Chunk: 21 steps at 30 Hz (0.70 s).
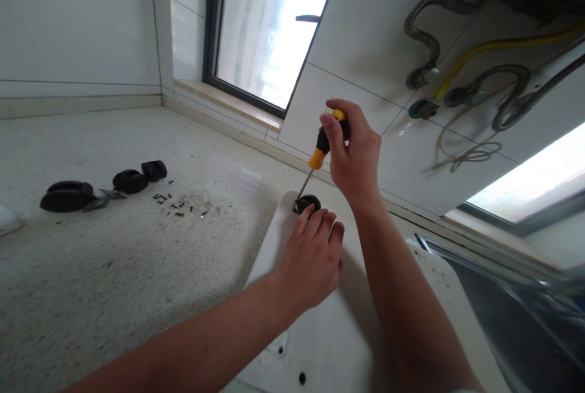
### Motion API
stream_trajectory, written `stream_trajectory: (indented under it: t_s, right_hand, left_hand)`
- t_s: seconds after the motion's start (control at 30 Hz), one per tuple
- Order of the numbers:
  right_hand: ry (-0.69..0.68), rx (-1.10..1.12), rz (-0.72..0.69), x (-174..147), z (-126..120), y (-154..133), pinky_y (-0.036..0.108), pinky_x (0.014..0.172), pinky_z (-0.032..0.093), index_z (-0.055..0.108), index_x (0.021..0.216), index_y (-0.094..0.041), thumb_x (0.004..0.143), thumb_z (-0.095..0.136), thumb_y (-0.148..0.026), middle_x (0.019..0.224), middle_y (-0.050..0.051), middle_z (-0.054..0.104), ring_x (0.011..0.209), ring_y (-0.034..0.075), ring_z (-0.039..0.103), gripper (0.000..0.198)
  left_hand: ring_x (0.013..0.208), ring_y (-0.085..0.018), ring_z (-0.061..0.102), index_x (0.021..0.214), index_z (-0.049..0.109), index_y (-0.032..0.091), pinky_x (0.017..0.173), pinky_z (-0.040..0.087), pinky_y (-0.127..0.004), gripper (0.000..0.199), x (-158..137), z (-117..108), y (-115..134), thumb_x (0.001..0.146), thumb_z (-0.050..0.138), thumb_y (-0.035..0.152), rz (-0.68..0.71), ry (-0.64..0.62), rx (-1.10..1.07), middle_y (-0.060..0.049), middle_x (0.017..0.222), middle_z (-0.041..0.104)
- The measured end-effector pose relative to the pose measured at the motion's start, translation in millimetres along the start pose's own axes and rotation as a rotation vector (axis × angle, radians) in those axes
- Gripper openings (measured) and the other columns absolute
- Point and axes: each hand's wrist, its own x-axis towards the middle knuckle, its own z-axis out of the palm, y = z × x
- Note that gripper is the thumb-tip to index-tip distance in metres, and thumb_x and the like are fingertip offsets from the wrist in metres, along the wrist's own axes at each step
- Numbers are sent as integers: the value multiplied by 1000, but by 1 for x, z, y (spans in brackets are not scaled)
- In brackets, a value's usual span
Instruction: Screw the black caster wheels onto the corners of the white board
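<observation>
A screwdriver [322, 143] with a yellow and black handle is gripped in my right hand [359, 149]. Its metal shaft slants down to the edge of a black caster wheel [309, 203] on the far end of a white board [269, 259]. My left hand [315, 253] lies over the board with fingers curled, the fingertips pressed against the caster wheel. What the screwdriver's tip meets there is too small to make out. Small dark holes show in the near part of the board.
Several black casters [68, 195] lie on the speckled countertop [137, 277] to the left. Small dark screws [176, 205] and debris are scattered beside them. A metal sink [507, 320] is at the right. Hoses and a yellow pipe [493, 46] run along the tiled wall near a window [269, 21].
</observation>
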Motion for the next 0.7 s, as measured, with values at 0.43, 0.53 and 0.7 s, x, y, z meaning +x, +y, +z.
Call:
stream_trajectory:
  t_s: [0.43, 0.53, 0.7]
  right_hand:
    - [-17, 26, -1, -1, 1, -1, 34, 84, 57, 72, 128, -25, 112, 61, -50, 107, 4, 81, 91, 17, 78, 31]
    - [-26, 31, -19, -2, 1, -2, 33, 81, 56, 71, 126, -25, 112, 60, -52, 108, 4, 80, 89, 16, 76, 31]
    - [-16, -10, -52, -1, -2, -10, 33, 75, 53, 75, 119, -25, 111, 64, -52, 93, 0, 75, 75, 13, 64, 30]
  left_hand:
    - [142, -34, 59, 136, 66, 9, 137, 32, -54, 41, 1, -2, 0, 99, 66, 27, -1, -22, 1, -19, 143, 70]
    - [142, -35, 59, 137, 66, 9, 137, 32, -54, 42, 0, -1, 0, 99, 66, 27, 2, -19, 11, -19, 144, 70]
    - [142, -35, 58, 136, 65, 10, 137, 32, -54, 41, 0, -2, 0, 98, 66, 27, 2, -35, 12, -19, 144, 69]
